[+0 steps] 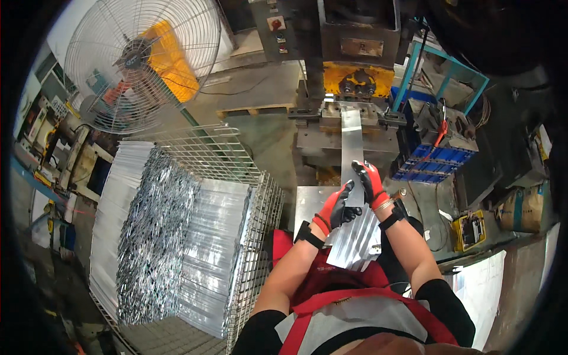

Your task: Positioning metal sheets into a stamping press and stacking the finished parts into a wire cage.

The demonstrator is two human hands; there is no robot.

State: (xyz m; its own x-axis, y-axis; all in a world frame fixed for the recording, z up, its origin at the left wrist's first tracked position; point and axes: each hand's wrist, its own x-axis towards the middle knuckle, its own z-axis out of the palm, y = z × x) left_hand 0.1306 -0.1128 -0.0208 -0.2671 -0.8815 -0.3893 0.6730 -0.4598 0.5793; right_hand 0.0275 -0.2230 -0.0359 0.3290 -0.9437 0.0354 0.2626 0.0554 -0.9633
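Note:
A long, flat metal strip (351,145) reaches from my hands forward to the press, its far end lying on the die (349,111). My right hand (370,184), in a red and black glove, is closed on the strip's right edge, thumb on top. Gloved alike, my left hand (336,208) grips the near part of the strip from the left, its fingers curled around the edge and partly hidden. Below both hands, a fanned stack of similar metal strips (349,245) rests at my lap, on or against a light metal surface (307,204).
A wire mesh cage (269,204) full of stacked metal strips (213,236) stands at the left, behind it a large fan (136,53). To the right are blue crates (435,157), a yellow bin (469,232) and a teal frame (444,56). A pallet (260,89) lies farther back.

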